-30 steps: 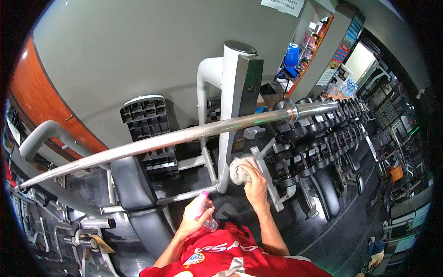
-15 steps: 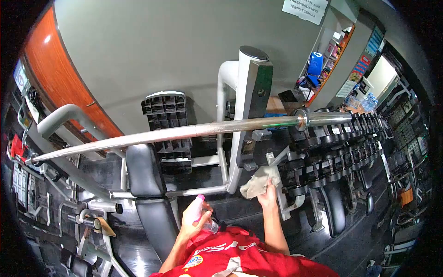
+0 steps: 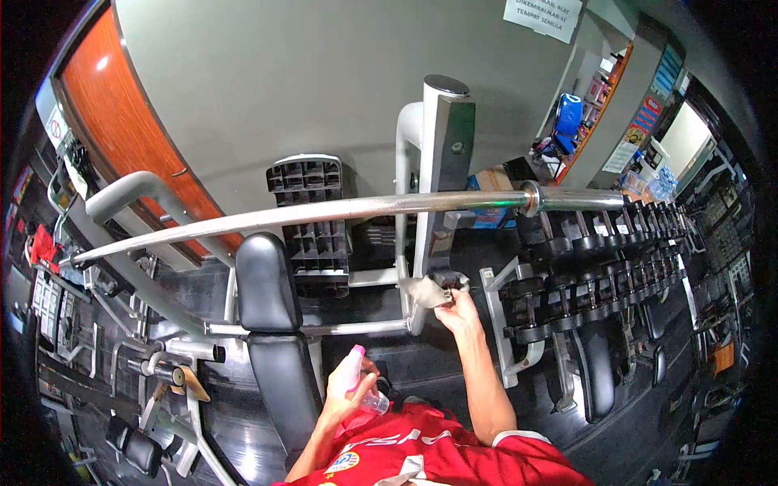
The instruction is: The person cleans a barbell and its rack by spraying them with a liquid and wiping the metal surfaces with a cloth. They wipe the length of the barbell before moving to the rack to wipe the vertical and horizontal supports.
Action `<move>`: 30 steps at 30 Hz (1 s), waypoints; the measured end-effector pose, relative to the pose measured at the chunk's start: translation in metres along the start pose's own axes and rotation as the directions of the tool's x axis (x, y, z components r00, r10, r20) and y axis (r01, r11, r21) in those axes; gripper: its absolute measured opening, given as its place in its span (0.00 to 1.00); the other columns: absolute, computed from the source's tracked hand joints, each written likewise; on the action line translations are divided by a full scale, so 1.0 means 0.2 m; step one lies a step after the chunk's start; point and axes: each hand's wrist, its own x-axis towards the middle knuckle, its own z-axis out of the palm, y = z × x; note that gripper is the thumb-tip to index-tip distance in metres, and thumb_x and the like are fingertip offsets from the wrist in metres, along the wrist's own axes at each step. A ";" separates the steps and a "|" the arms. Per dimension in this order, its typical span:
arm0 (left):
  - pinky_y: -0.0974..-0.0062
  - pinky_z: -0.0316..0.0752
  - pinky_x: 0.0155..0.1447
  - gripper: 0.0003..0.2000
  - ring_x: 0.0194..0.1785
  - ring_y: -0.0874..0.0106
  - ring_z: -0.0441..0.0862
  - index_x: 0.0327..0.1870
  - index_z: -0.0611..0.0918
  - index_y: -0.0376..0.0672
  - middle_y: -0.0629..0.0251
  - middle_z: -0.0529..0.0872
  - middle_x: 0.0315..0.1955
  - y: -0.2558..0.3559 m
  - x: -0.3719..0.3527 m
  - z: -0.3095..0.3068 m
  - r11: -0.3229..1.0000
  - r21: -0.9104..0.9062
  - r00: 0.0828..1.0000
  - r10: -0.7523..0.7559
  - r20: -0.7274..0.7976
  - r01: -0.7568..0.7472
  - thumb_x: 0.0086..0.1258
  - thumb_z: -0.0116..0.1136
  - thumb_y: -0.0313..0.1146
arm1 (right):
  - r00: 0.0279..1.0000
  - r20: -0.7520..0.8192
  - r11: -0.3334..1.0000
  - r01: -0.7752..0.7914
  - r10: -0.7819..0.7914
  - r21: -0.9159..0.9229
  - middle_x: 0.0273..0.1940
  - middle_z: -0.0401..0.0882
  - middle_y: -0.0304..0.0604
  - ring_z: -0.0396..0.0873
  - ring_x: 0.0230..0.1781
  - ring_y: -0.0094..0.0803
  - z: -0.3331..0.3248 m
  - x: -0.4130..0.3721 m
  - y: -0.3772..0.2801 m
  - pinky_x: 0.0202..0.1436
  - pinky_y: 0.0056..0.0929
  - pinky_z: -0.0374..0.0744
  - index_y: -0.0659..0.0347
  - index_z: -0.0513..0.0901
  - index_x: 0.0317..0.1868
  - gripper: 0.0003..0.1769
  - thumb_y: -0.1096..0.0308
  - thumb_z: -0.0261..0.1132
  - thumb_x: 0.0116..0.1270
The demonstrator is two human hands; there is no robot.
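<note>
My left hand (image 3: 344,395) is wrapped round a clear spray bottle with a pink top (image 3: 355,363), held upright close to the red shirt. My right hand (image 3: 460,313) grips a crumpled beige cloth (image 3: 427,292) and reaches forward with it. The cloth overlaps the lower part of the rack's upright post (image 3: 445,154), by a dark fitting there. Above both hands, a long chrome barbell (image 3: 324,212) runs across the rack. To the left of the spray bottle is a padded black bench (image 3: 266,283).
Two tiers of black dumbbells (image 3: 596,301) fill a rack at the right. Behind the barbell, a black plastic step platform (image 3: 308,194) leans on the grey wall (image 3: 324,73). Other gym machines (image 3: 154,373) stand at the left, near an orange wooden door (image 3: 121,105).
My right hand has moved forward and slightly left, bringing the cloth from beside the post onto its lower part. My left hand keeps the spray bottle. The view has shifted slightly.
</note>
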 end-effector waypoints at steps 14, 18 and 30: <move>0.76 0.75 0.43 0.18 0.41 0.75 0.79 0.52 0.74 0.35 0.60 0.78 0.43 0.00 0.00 0.17 0.989 -0.023 0.986 0.144 0.079 -0.143 0.59 0.56 0.20 | 0.938 0.282 0.789 0.327 -0.203 -0.520 0.57 0.73 0.40 0.71 0.59 0.32 -0.07 -0.77 0.11 0.63 0.35 0.69 0.60 0.67 0.62 0.20 0.67 0.51 0.72; 0.70 0.71 0.56 0.21 0.51 0.67 0.77 0.54 0.74 0.35 0.53 0.61 0.65 -0.06 0.03 0.18 0.926 -0.054 0.906 0.377 0.193 -0.374 0.56 0.56 0.21 | 0.841 0.514 0.485 0.525 -0.169 -0.699 0.50 0.76 0.35 0.73 0.51 0.23 -0.06 -0.89 0.15 0.51 0.23 0.72 0.58 0.72 0.58 0.18 0.70 0.56 0.68; 0.78 0.75 0.46 0.16 0.40 0.77 0.80 0.52 0.79 0.38 0.63 0.85 0.36 0.00 -0.02 0.12 0.974 -0.168 0.948 0.192 0.255 -0.152 0.61 0.58 0.25 | 0.657 0.697 -0.467 0.539 -0.288 -0.701 0.48 0.71 0.47 0.74 0.48 0.36 0.26 -1.07 0.28 0.51 0.33 0.74 0.64 0.75 0.49 0.22 0.68 0.69 0.56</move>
